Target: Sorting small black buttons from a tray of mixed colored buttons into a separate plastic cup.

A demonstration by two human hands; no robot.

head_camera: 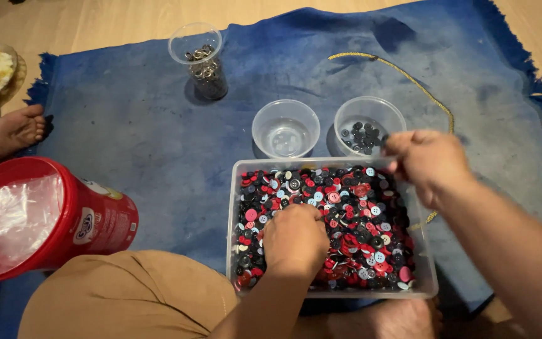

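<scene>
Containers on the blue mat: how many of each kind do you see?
Clear round bowls: 2, one empty, one with dark buttons
Clear tall cup: 1
Clear rectangular tub of buttons: 1
Red bucket: 1
Total: 5

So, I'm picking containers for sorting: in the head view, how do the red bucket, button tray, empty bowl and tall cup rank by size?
1. Button tray
2. Red bucket, close to the tray and partly cut off, so unsure
3. Empty bowl
4. Tall cup, farther away, so unsure against the bowl

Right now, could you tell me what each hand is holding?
Cannot be told: the right hand pinches something hidden; the left hand rests in the buttons.
</scene>
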